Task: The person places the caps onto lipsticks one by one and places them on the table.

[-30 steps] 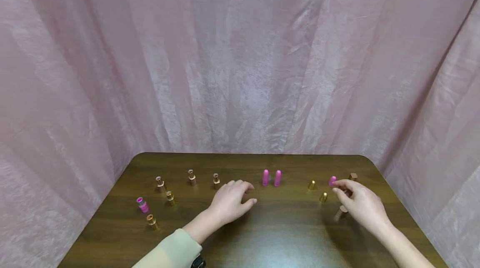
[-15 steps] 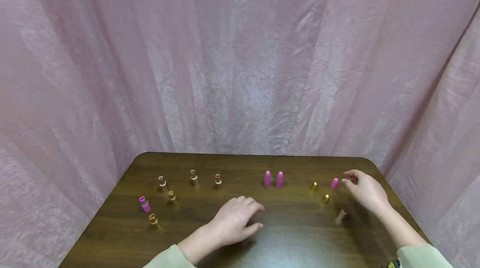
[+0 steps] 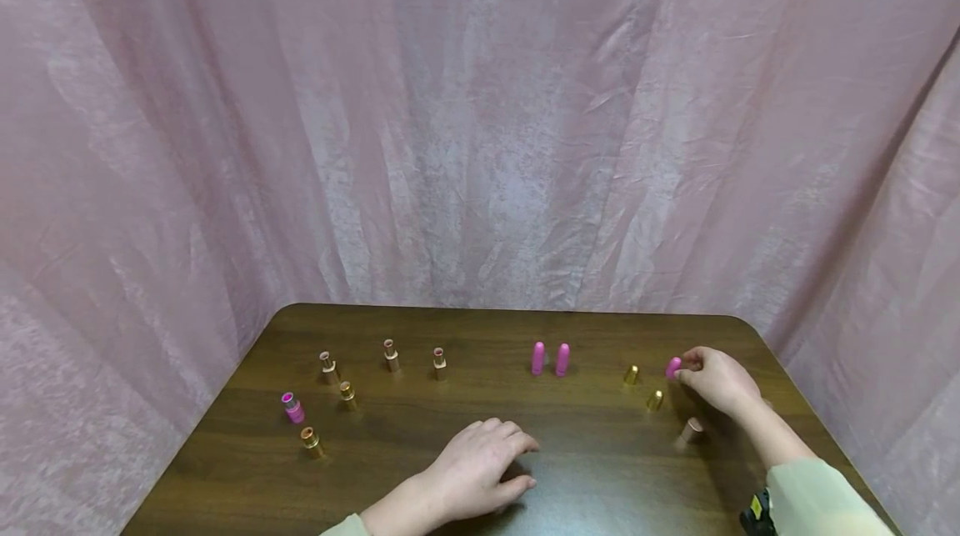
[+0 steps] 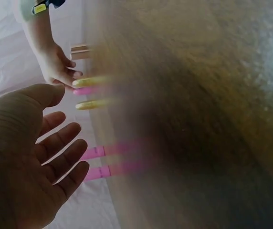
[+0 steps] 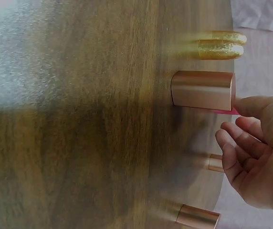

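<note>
Now, right hand (image 3: 718, 382): its thumb and fingers are being bent; a small pink cap (image 3: 672, 368) is being pinched by them;
Cap spot: the pink cap is being held on the right side of the brown table (image 3: 600, 453); whether it is being lifted cannot be told;
Left hand (image 3: 483, 465): it is being held near the table's front; its fingers are being held loose and apart;
Gold caps (image 3: 655, 401): two are being seen near the pinched one;
Rose-gold caps (image 5: 203, 90): three are being shown by the right wrist view;
Tall pink tubes (image 3: 537, 358): two are being seen standing side by side;
Left side: rose-gold tubes (image 3: 391, 355), gold tubes (image 3: 312, 442) and one pink tube (image 3: 293, 408) are being seen standing apart.
</note>
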`<state>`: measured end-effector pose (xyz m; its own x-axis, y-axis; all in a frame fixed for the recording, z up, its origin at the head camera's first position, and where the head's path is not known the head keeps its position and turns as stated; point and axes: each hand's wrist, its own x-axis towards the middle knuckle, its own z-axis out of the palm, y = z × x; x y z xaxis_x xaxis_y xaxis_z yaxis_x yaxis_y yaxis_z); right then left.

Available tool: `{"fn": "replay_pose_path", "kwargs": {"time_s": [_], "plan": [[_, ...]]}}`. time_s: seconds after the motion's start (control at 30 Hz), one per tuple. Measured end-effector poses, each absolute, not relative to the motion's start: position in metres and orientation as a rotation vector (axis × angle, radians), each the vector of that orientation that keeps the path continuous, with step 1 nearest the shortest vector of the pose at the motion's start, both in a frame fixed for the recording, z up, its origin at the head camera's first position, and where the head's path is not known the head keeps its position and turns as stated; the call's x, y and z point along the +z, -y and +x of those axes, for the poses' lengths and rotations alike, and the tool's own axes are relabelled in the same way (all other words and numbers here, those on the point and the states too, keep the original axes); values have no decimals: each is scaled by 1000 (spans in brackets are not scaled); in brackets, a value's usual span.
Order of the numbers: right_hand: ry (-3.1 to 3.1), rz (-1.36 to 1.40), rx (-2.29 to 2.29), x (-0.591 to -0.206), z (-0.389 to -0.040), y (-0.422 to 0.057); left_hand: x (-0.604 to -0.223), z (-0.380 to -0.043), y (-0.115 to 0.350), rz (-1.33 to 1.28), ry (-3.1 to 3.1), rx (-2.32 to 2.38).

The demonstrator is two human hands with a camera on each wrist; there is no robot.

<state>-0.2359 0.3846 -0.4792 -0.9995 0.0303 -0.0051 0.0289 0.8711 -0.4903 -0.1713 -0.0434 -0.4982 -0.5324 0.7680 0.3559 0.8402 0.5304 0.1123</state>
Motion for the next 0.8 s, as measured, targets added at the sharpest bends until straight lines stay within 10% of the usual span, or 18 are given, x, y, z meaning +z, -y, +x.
{"fn": "replay_pose_path", "kwargs": {"time_s": [0.8], "plan": [[2769, -132, 924, -470, -241, -373, -506, -172, 54, -1307, 2598, -434]]}}
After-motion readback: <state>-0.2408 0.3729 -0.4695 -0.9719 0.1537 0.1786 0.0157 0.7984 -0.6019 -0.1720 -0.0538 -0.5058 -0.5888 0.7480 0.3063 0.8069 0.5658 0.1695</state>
